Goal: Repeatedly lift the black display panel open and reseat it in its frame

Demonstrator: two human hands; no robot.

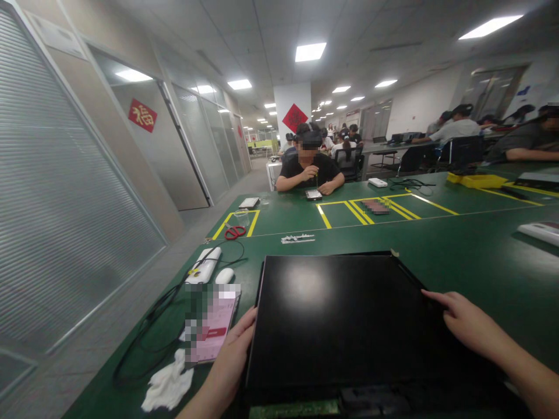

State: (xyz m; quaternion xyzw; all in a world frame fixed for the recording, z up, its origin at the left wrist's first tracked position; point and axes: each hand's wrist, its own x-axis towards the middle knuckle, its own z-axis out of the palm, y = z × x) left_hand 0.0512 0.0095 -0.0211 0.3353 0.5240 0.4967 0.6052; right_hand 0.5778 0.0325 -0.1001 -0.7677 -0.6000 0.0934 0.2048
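Note:
A large flat black panel (340, 320) lies on the green table (480, 262) in front of me, with a strip of green circuit board (297, 410) showing along its near edge. My left hand (233, 355) presses against the panel's left edge, fingers together along the side. My right hand (467, 323) rests on the panel's right edge, fingers stretched forward over it.
A phone (213, 329), a crumpled white cloth (168, 384), a white power bank (203, 269) with black cable and a white mouse-like object (224, 276) lie to the left. Red scissors (234, 232) sit further back. A person (308, 169) works across the table; others sit behind.

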